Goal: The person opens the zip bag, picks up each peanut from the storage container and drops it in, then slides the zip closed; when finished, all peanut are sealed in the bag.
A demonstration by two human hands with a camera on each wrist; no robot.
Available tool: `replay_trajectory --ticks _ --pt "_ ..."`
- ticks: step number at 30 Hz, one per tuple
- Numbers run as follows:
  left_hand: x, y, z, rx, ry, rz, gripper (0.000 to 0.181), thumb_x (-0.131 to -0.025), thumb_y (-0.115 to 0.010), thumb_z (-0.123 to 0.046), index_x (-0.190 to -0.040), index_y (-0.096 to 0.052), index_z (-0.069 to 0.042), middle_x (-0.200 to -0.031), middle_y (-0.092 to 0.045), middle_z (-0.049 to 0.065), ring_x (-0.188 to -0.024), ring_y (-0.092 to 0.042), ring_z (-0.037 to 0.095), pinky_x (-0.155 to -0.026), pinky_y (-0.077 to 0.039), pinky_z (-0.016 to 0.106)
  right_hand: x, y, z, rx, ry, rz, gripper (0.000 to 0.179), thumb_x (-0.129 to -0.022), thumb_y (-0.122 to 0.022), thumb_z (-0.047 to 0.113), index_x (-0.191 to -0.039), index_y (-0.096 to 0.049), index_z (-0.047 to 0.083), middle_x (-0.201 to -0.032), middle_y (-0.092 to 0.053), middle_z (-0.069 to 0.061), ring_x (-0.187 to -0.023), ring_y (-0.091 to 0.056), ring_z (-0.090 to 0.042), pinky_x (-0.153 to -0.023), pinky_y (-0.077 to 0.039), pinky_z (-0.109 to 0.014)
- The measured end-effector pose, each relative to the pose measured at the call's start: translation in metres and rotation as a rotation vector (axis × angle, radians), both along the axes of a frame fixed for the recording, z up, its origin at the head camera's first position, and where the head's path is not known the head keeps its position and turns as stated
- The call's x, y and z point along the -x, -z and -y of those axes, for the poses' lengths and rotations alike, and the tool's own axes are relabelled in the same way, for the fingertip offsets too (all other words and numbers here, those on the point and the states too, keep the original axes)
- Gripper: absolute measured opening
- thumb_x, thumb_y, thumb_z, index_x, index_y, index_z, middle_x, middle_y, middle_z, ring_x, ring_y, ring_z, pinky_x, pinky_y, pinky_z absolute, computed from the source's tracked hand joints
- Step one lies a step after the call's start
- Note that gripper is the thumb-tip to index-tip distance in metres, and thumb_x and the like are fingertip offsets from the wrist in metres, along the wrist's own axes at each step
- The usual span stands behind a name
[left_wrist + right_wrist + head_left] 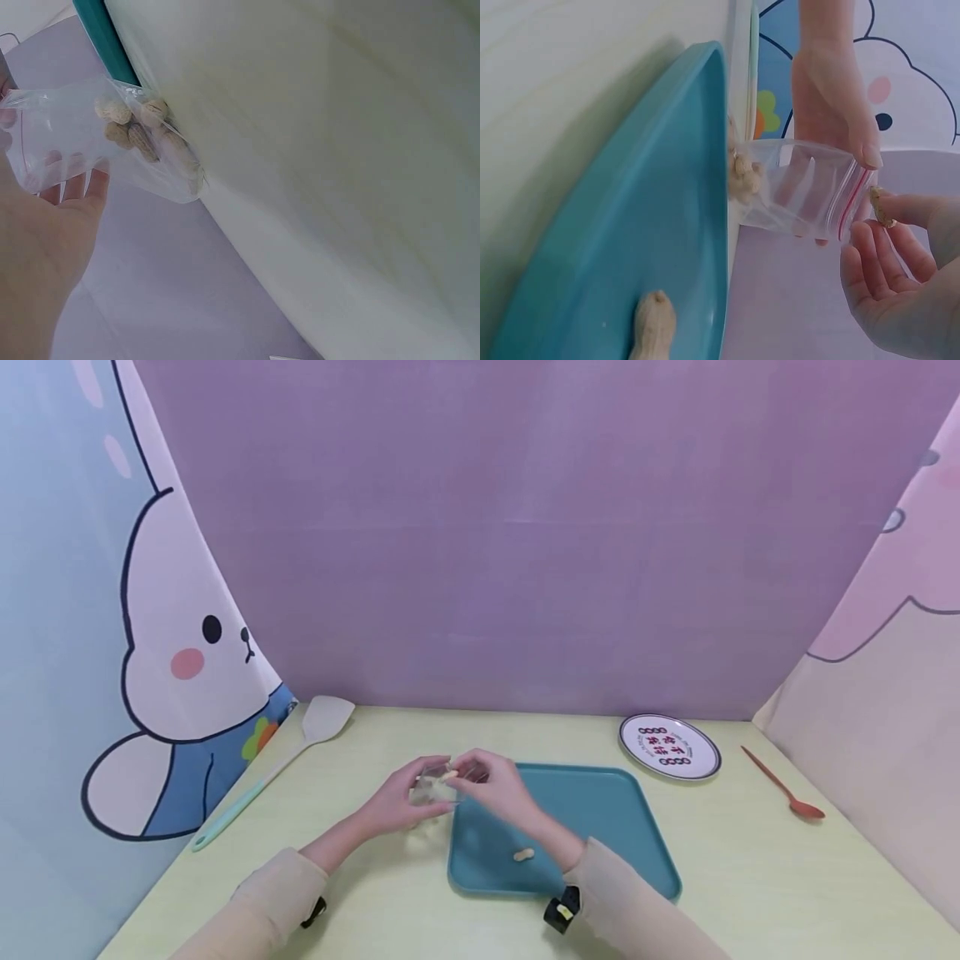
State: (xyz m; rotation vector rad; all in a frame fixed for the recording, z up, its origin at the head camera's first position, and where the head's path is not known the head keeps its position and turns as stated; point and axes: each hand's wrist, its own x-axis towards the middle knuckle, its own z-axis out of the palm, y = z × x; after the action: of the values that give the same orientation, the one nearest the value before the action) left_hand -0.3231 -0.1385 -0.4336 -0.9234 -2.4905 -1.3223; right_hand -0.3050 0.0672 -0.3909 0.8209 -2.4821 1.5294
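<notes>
My left hand (396,800) grips a clear zip bag (810,187) by its sides near the mouth, which has a red seal line. Several unshelled peanuts (141,126) lie at the bottom of the bag, low over the table by the tray's rim. Between thumb and forefinger, my right hand (501,787) pinches a single peanut (881,208) right at the bag's mouth. Its other fingers are close against the bag's edge in the right wrist view. Another peanut (523,854) rests on the teal tray (592,827), below my right forearm.
A white spatula with a mint handle (238,812) lies at the left. On the right stand a white plate (697,747) with red characters and a reddish-brown spoon (806,810). A purple cloth backdrop (480,568) rises behind the table.
</notes>
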Motion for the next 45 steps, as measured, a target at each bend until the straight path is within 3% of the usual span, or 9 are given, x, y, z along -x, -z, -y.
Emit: replay_trajectory --ticks 5,11,18,22,38,45 --pt "0.001 0.000 0.000 0.011 -0.002 -0.009 0.066 -0.078 -0.076 -0.036 -0.133 -0.048 -0.012 -0.125 -0.060 0.004 -0.116 -0.055 0.021 -0.089 -0.047 0.037 0.001 0.003 0.001 0.010 -0.004 0.015 0.023 -0.086 -0.068 0.024 -0.104 -0.067 0.009 -0.094 -0.069 -0.004 -0.081 -0.063 -0.018 -0.070 -0.050 -0.025" --pt "0.001 0.001 -0.001 0.011 -0.003 -0.009 0.066 -0.078 -0.076 -0.035 -0.134 -0.048 -0.013 -0.125 -0.060 0.004 -0.116 -0.055 0.022 -0.089 -0.047 0.046 0.001 0.003 -0.002 0.025 -0.007 0.023 0.021 -0.087 -0.068 0.021 -0.102 -0.067 0.007 -0.094 -0.069 -0.005 -0.078 -0.063 -0.016 -0.066 -0.051 -0.023" --pt "0.001 0.001 0.000 -0.001 0.010 -0.006 0.066 -0.079 -0.075 -0.035 -0.134 -0.047 -0.012 -0.127 -0.059 0.006 -0.117 -0.054 0.024 -0.089 -0.047 0.051 -0.024 -0.025 -0.006 0.036 -0.053 0.065 0.018 -0.088 -0.064 0.009 -0.104 -0.066 0.002 -0.099 -0.067 -0.017 -0.085 -0.064 -0.034 -0.068 -0.051 -0.021" --pt "0.000 0.000 0.000 -0.001 0.012 -0.003 0.066 -0.078 -0.076 -0.034 -0.134 -0.047 -0.012 -0.127 -0.058 0.005 -0.116 -0.055 0.023 -0.090 -0.048 0.045 -0.026 -0.027 -0.013 0.034 -0.066 0.066 0.019 -0.089 -0.064 0.009 -0.105 -0.065 0.000 -0.099 -0.067 -0.017 -0.086 -0.064 -0.034 -0.070 -0.051 -0.020" --pt "0.005 0.004 -0.002 0.028 0.014 -0.009 0.066 -0.079 -0.076 -0.033 -0.134 -0.047 -0.010 -0.127 -0.059 0.002 -0.115 -0.056 0.021 -0.092 -0.047 0.037 -0.033 -0.011 -0.056 -0.046 -0.010 0.051 0.014 -0.087 -0.064 0.007 -0.101 -0.066 0.002 -0.094 -0.068 -0.015 -0.080 -0.063 -0.029 -0.068 -0.050 -0.021" --pt "0.004 0.002 0.000 0.021 0.012 0.008 0.067 -0.078 -0.075 -0.036 -0.134 -0.047 -0.013 -0.127 -0.059 0.003 -0.116 -0.056 0.021 -0.093 -0.047 0.039 -0.022 0.017 -0.077 -0.060 -0.016 0.067 0.018 -0.088 -0.066 0.013 -0.102 -0.066 0.002 -0.093 -0.068 -0.011 -0.080 -0.063 -0.032 -0.067 -0.050 -0.021"
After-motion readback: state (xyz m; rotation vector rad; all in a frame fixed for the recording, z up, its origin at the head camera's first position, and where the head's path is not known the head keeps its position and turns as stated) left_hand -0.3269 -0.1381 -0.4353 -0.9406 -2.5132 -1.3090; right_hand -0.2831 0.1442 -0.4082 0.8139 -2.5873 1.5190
